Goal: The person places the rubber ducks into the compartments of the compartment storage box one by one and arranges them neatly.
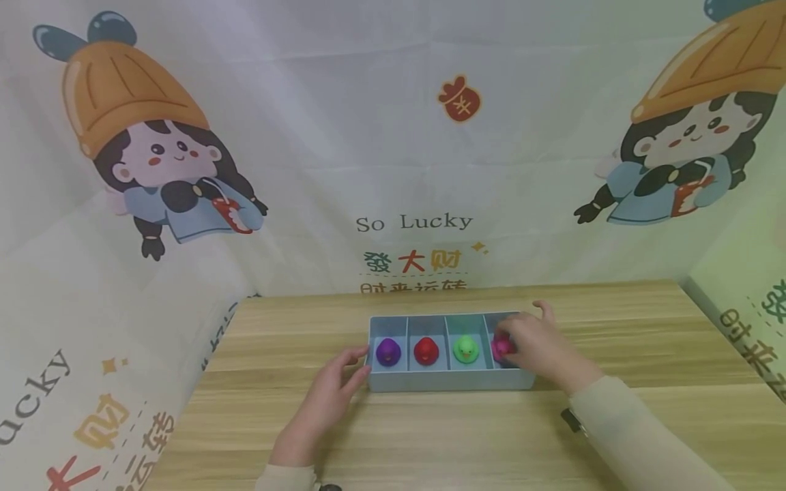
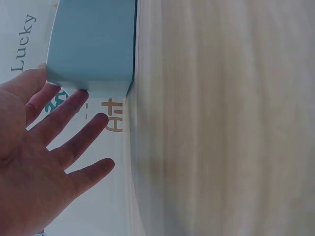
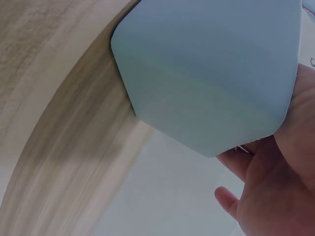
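A pale blue box (image 1: 451, 380) with several compartments in a row stands on the table. From left to right it holds a purple toy duck (image 1: 388, 352), a red toy duck (image 1: 426, 351), a green toy duck (image 1: 466, 349) and a pink toy duck (image 1: 501, 346). My right hand (image 1: 543, 344) reaches over the right end and pinches the pink duck inside the last compartment, covering part of it. At the box's left end my left hand (image 1: 328, 395) touches the wall; the left wrist view shows its fingers (image 2: 81, 142) spread and fairly straight. The right fingertips are hidden behind the box in the right wrist view.
The wooden table (image 1: 430, 436) extends around the box. Behind it and at both sides hangs a white printed cloth (image 1: 522, 204) with cartoon figures and lettering. A dark strap piece (image 1: 571, 419) shows by the right sleeve (image 1: 638, 423).
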{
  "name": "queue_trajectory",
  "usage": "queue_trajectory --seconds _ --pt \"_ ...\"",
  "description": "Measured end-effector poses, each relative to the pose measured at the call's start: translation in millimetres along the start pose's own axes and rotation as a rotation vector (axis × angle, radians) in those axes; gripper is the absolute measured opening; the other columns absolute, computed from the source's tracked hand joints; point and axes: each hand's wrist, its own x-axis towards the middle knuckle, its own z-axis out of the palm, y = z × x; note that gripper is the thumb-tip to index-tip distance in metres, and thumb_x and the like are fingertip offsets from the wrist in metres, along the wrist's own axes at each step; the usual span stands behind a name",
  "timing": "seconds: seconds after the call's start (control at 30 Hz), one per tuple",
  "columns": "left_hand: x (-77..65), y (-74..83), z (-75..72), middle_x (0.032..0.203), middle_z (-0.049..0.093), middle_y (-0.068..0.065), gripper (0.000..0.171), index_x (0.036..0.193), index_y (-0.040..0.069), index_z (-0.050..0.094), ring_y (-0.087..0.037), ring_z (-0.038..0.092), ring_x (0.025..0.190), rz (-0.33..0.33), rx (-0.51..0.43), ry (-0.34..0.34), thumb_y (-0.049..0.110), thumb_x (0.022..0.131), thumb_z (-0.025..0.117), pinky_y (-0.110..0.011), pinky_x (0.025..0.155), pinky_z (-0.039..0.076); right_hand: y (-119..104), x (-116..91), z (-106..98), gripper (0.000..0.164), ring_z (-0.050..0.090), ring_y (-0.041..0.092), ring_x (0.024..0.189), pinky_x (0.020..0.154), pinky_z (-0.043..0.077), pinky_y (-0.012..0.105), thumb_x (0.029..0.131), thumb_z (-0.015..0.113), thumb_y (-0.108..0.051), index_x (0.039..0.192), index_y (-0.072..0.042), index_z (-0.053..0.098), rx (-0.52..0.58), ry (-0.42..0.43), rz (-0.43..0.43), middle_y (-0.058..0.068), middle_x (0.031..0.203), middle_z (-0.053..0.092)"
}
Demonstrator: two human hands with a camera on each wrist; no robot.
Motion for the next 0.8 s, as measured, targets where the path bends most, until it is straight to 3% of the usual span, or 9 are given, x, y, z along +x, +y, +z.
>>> queue_trajectory --seconds 0.13,0.27,0.37,0.5,0.67,0.8 --pt "0.6 0.2 1.0 0.147 0.06 -0.011 0.042 0.143 0.013 0.059 -0.039 0.055 0.137 0.0 0.001 -0.002 0.024 0.103 0.064 -0.062 0.119 0.04 1 2 0 0.026 0.059 0.014 0.083 0.112 0.021 0.077 0.072 0.089 -0.008 0.081 -0.021 0.069 0.006 -0.014 0.009 -0.011 0.076 0.063" --pt "0.6 1.6 0.2 0.148 0.06 -0.011 0.043 0.144 0.013 0.058 -0.039 0.054 0.137 0.001 0.042 -0.005 0.025 0.103 0.064 -0.062 0.119 0.039 2 -2 2 0.023 0.065 0.027 0.102 0.111 0.025 0.075 0.074 0.091 -0.014 0.09 -0.017 0.075 0.015 0.029 0.015 0.002 0.096 0.072" --pt "0.3 4.1 -1.9 0.148 0.06 -0.012 0.042 0.143 0.012 0.059 -0.04 0.054 0.138 0.019 0.102 -0.006 0.025 0.103 0.063 -0.062 0.118 0.04 0 -7 0 0.025 0.061 0.036 0.118 0.11 0.029 0.072 0.078 0.089 -0.019 0.099 -0.013 0.077 0.05 0.077 0.029 0.012 0.115 0.072" --pt "0.0 6.2 -4.1 0.147 0.061 -0.013 0.041 0.141 0.012 0.06 -0.04 0.055 0.137 0.035 0.144 0.0 0.025 0.103 0.063 -0.063 0.117 0.041 -8 -15 -4 0.028 0.055 0.038 0.125 0.112 0.033 0.07 0.086 0.084 -0.026 0.108 -0.011 0.076 0.072 0.118 0.049 0.014 0.124 0.068" --pt "-1.9 10.7 -2.6 0.144 0.063 -0.014 0.041 0.142 0.01 0.059 -0.04 0.056 0.135 0.038 0.184 0.012 0.025 0.104 0.062 -0.062 0.116 0.043 -27 -30 -1 0.045 0.05 0.043 0.132 0.108 0.04 0.069 0.091 0.079 -0.037 0.125 -0.009 0.069 -0.03 0.161 0.07 0.019 0.138 0.06" --pt "-4.4 23.5 -0.9 0.146 0.06 -0.018 0.045 0.144 0.007 0.057 -0.043 0.054 0.136 0.058 0.308 0.044 0.027 0.104 0.061 -0.063 0.114 0.044 -45 -38 3 0.062 0.041 0.046 0.141 0.109 0.04 0.07 0.095 0.071 -0.046 0.142 -0.007 0.058 -0.082 0.162 0.12 0.023 0.153 0.047"
